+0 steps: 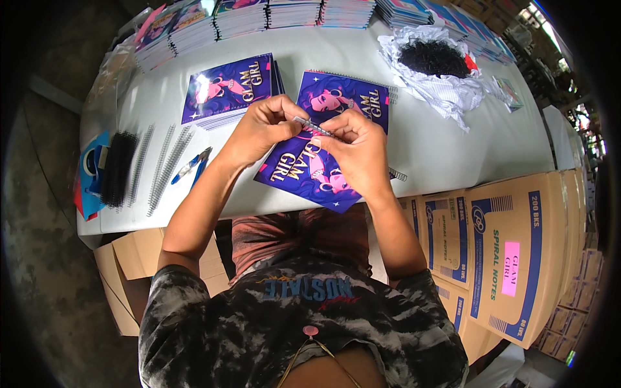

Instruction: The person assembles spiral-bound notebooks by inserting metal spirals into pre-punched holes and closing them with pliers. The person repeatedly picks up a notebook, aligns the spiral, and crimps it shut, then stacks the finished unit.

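Note:
Between the fingertips of both hands is a short length of silvery ridged metal, like a spiral wire coil (315, 127). My left hand (272, 126) pinches its left end, and my right hand (356, 143) pinches its right end. Just beneath them, a purple notebook cover (299, 169) lies turned at an angle near the table's front edge. Behind it is another purple spiral notebook (323, 87), partly covered by my right hand. A stack of matching notebooks (220, 90) stands beyond my left hand. My fingers hide part of the coil.
Blue-handled pliers (189, 168), loose silver wire coils (165, 161) and a bundle of black coils (121, 169) lie at the left. More black coils (433, 58) rest on crumpled paper at the right. Notebook stacks (239, 22) line the back; cardboard boxes (504, 258) stand right of me.

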Demonstrator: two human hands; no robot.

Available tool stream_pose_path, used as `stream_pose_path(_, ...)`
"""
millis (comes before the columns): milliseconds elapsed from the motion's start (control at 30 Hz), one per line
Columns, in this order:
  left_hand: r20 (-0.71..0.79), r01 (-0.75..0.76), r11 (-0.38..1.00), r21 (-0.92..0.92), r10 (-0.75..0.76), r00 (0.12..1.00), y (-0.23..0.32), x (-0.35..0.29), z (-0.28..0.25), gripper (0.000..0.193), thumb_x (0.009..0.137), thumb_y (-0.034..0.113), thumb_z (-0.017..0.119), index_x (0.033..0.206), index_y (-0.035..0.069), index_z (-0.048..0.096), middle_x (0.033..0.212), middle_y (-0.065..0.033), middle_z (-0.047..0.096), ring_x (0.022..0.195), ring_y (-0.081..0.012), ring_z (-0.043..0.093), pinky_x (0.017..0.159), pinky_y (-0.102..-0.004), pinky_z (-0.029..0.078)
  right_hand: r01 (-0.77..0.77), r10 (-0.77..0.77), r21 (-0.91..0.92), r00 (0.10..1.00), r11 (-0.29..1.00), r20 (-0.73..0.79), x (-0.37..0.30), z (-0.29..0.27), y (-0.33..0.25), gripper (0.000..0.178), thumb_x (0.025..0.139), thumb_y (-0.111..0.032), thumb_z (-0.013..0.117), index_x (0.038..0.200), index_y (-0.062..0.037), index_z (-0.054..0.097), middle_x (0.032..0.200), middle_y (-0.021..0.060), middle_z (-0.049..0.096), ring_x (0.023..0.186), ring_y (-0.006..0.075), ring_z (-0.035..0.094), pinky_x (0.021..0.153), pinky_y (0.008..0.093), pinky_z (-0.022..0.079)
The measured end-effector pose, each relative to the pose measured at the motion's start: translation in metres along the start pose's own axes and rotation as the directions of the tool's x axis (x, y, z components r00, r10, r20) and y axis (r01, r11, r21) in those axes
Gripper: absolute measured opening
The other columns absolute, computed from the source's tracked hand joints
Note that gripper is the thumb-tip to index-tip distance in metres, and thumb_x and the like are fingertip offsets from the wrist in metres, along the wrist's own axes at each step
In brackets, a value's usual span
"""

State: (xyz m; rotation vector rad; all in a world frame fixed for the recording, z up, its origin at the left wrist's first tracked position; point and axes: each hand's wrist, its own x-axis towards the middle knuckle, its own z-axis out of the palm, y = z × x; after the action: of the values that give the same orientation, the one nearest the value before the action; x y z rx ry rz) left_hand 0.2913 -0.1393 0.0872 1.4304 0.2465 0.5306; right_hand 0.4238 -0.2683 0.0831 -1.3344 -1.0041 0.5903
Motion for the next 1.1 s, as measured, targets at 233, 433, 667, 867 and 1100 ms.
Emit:
stream_pose_path(233, 0.040, -0.001, 0.957, 0.290, -0.011, 0.999, 0.009, 0.008, 0.006, 0.033, 0.085, 0.017, 0.062, 0.114, 0.002, 0.055, 0.096, -0.0029, 0.061, 0.087, -0.0095, 0.055, 0.078, -0.0235, 0.043, 0.268, -0.294, -0.174, 0.944, 0.948, -0.148, 0.010, -0.018, -0.010, 0.022, 0.066, 0.001, 0.074, 0.082, 0.0005, 0.060, 0.082, 0.0097, 0.063, 0.068, 0.0164, 0.061, 0.062, 0.0276, 0.048)
stream_pose_path(433, -0.530, -0.071, 0.891, 0.449, 0.330, 0.781, -0.021, 0.064, 0.034, 0.034, 0.089, 0.014, 0.056, 0.117, -0.001, 0.045, 0.083, -0.0113, 0.060, 0.075, -0.0142, 0.056, 0.069, -0.0256, 0.044, 0.354, -0.426, -0.243, 0.661, 0.903, -0.618, 0.033, -0.086, 0.028, 0.043, 0.087, -0.020, 0.058, 0.122, 0.0031, 0.049, 0.124, 0.0167, 0.050, 0.117, 0.0239, 0.045, 0.099, 0.0333, 0.033)
stream_pose_path(667, -0.385, 0.217, 0.342, 0.914, 0.570, 0.726, -0.110, 0.073, 0.022, 0.028, 0.088, 0.028, 0.052, 0.099, 0.004, 0.062, 0.105, -0.0161, 0.058, 0.103, -0.0314, 0.052, 0.081, -0.0397, 0.045, -0.057, -0.073, -0.176, 0.753, 0.983, -0.653, 0.016, -0.063, 0.139, 0.031, 0.085, -0.020, 0.061, 0.107, 0.0017, 0.059, 0.101, 0.0169, 0.062, 0.093, 0.0222, 0.059, 0.081, 0.0306, 0.045)
stream_pose_path(867, -0.446, 0.144, 0.497, 0.856, 0.568, 0.692, -0.120, 0.066, 0.019, 0.030, 0.087, 0.025, 0.057, 0.071, 0.001, 0.059, 0.079, -0.0116, 0.055, 0.068, -0.0270, 0.054, 0.061, -0.0363, 0.044, -0.120, -0.131, -0.265, 0.636, 0.957, -0.761, 0.021, -0.059, 0.133, 0.027, 0.077, -0.017, 0.070, 0.082, 0.0003, 0.050, 0.085, 0.0126, 0.056, 0.075, 0.0227, 0.052, 0.072, 0.0329, 0.046)
stream_pose_path(1100, -0.218, 0.028, 0.280, 0.960, 0.675, 0.705, -0.091, 0.053, 0.020, 0.022, 0.079, 0.022, 0.063, 0.093, 0.005, 0.061, 0.101, -0.0138, 0.057, 0.094, -0.0303, 0.052, 0.080, -0.0388, 0.042, 0.036, -0.211, -0.258, 0.689, 0.965, -0.694, 0.024, -0.063, 0.150, 0.033, 0.081, -0.004, 0.059, 0.109, 0.0014, 0.041, 0.109, 0.0165, 0.050, 0.102, 0.0238, 0.050, 0.090, 0.0346, 0.038)
